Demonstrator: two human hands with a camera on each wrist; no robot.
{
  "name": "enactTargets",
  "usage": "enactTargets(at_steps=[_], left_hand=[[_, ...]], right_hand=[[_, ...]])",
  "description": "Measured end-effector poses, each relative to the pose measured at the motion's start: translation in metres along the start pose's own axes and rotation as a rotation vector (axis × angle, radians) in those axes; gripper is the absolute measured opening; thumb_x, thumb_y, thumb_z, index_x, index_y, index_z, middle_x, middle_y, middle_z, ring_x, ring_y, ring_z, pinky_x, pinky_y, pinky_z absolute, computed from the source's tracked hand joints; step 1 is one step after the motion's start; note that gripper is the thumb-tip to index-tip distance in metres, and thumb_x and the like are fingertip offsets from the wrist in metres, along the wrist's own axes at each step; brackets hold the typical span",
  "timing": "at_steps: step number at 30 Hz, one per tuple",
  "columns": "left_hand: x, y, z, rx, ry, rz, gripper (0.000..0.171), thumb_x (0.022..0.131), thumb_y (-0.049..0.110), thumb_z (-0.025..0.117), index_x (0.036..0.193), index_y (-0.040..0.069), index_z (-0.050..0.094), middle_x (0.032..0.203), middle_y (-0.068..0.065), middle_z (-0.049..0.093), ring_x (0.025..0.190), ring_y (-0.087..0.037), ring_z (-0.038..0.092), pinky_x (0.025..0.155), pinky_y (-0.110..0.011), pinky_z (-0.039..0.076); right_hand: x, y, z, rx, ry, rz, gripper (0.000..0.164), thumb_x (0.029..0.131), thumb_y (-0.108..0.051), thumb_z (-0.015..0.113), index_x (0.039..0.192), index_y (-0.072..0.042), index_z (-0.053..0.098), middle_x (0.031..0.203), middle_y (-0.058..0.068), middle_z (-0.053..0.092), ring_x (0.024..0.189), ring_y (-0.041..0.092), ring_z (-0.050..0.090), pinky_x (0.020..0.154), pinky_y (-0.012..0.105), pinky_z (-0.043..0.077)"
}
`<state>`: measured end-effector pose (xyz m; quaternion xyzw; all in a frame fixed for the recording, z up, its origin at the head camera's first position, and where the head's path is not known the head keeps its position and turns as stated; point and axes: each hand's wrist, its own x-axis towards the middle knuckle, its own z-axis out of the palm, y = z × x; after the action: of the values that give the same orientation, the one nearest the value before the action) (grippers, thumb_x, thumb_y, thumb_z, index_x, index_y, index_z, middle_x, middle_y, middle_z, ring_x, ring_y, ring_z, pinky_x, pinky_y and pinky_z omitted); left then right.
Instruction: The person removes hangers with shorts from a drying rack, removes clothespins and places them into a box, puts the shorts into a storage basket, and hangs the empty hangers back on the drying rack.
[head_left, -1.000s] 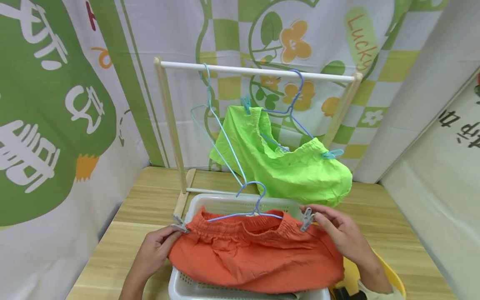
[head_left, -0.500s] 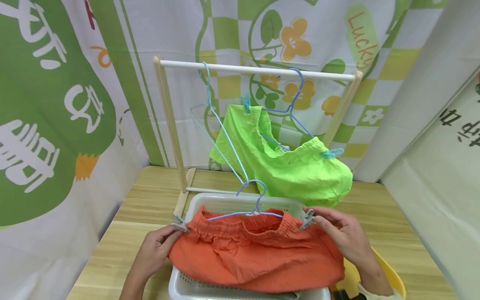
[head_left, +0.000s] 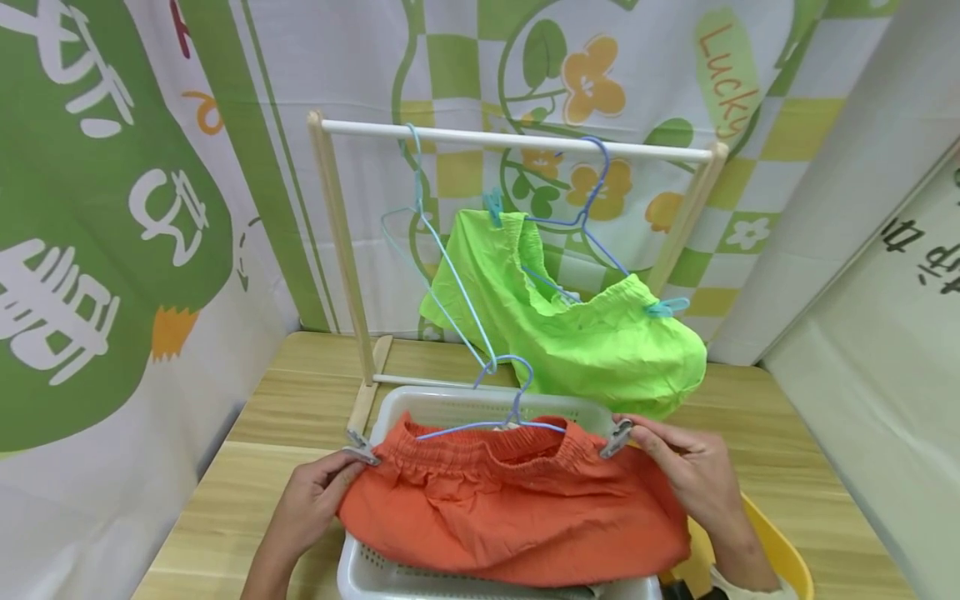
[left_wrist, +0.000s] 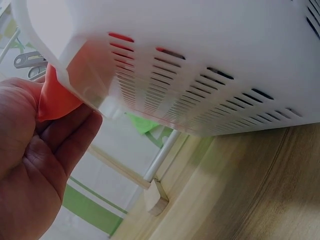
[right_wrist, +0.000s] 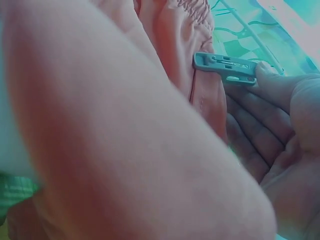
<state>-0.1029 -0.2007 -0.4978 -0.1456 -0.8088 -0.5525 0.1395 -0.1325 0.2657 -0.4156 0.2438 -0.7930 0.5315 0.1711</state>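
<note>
Orange shorts (head_left: 480, 517) with a gathered waistband lie over a white perforated basket (head_left: 420, 404). A purple-blue hanger (head_left: 517, 408) sits inside the waistband, its hook pointing up. Grey clothespins clip both waistband ends: a left clothespin (head_left: 362, 448) and a right clothespin (head_left: 617, 439). My left hand (head_left: 307, 500) pinches the left edge of the shorts just under its clothespin; the left wrist view shows the orange cloth (left_wrist: 57, 97) between thumb and fingers. My right hand (head_left: 693, 475) pinches the tail of the right clothespin (right_wrist: 225, 67) between thumb and fingertips.
Behind the basket stands a drying rack (head_left: 517, 140). From it hang a light-blue hanger (head_left: 453, 262) and lime-green shorts (head_left: 577, 342) pegged to a purple hanger (head_left: 583, 218). A yellow container (head_left: 776, 542) sits at the right, partly under my right forearm.
My right hand has shifted slightly right and the clothespin in its fingers has tilted a little. The left hand and the orange shorts have stayed nearly still.
</note>
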Motion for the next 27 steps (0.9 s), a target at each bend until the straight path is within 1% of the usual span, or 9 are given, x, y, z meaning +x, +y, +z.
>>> enactTargets(at_steps=[5,9,12,15,16,20,23,27], left_hand=[[0.000,0.001,0.000,0.001,-0.005,-0.008,0.019,0.102,0.001,0.063,0.107,0.012,0.078,0.106,0.003,0.076,0.102,-0.010,0.069,0.086,-0.019,0.054],[-0.001,0.002,0.001,0.001,0.000,-0.010,0.020,0.102,0.001,0.063,0.107,0.012,0.078,0.106,0.003,0.076,0.102,-0.009,0.069,0.085,-0.019,0.054],[-0.001,0.003,0.001,-0.003,0.006,0.002,0.020,0.101,0.000,0.063,0.106,0.012,0.078,0.105,0.003,0.076,0.100,-0.009,0.069,0.084,-0.019,0.054],[-0.001,0.003,0.002,0.000,0.010,0.027,0.021,0.100,-0.001,0.064,0.106,0.013,0.079,0.104,0.003,0.076,0.098,-0.010,0.069,0.083,-0.019,0.054],[-0.001,0.003,0.003,0.002,0.011,0.035,0.022,0.100,-0.002,0.064,0.106,0.013,0.079,0.104,0.003,0.076,0.098,-0.010,0.070,0.083,-0.019,0.054],[-0.001,0.003,0.004,0.006,0.017,0.052,0.023,0.099,-0.003,0.064,0.105,0.014,0.079,0.103,0.003,0.076,0.097,-0.010,0.070,0.083,-0.018,0.054],[-0.001,0.003,0.004,0.005,0.025,0.053,0.023,0.099,-0.004,0.064,0.105,0.013,0.079,0.103,0.003,0.076,0.097,-0.010,0.070,0.083,-0.019,0.054],[-0.001,0.003,0.004,0.008,0.033,0.052,0.023,0.099,-0.004,0.064,0.105,0.013,0.079,0.103,0.002,0.076,0.098,-0.010,0.070,0.083,-0.018,0.054]], right_hand=[[0.001,-0.001,0.001,0.028,0.044,0.022,0.023,0.093,0.018,0.063,0.112,0.011,0.074,0.107,0.016,0.076,0.099,0.014,0.073,0.081,0.023,0.057],[0.001,-0.002,0.001,0.047,0.066,0.048,0.022,0.093,0.017,0.064,0.111,0.011,0.075,0.107,0.014,0.076,0.098,0.015,0.073,0.080,0.024,0.058],[0.002,-0.002,0.001,0.101,0.078,0.059,0.021,0.095,0.017,0.062,0.113,0.014,0.072,0.107,0.013,0.076,0.096,0.016,0.074,0.080,0.025,0.058],[0.002,-0.003,0.002,0.187,0.102,0.063,0.019,0.097,0.016,0.059,0.113,0.019,0.069,0.107,0.012,0.076,0.095,0.017,0.074,0.080,0.028,0.058],[0.002,-0.003,0.003,0.223,0.115,0.068,0.018,0.097,0.016,0.058,0.113,0.022,0.067,0.106,0.012,0.076,0.095,0.017,0.074,0.080,0.028,0.058],[0.003,-0.003,0.009,0.319,0.208,0.111,0.018,0.098,0.015,0.059,0.111,0.026,0.065,0.103,0.011,0.077,0.094,0.015,0.075,0.078,0.027,0.058],[0.004,-0.002,0.014,0.369,0.273,0.155,0.018,0.098,0.014,0.060,0.111,0.025,0.065,0.101,0.013,0.077,0.091,0.016,0.075,0.076,0.026,0.059],[0.004,0.000,0.018,0.419,0.324,0.194,0.018,0.098,0.012,0.061,0.110,0.025,0.066,0.099,0.016,0.077,0.088,0.018,0.075,0.074,0.026,0.059]])
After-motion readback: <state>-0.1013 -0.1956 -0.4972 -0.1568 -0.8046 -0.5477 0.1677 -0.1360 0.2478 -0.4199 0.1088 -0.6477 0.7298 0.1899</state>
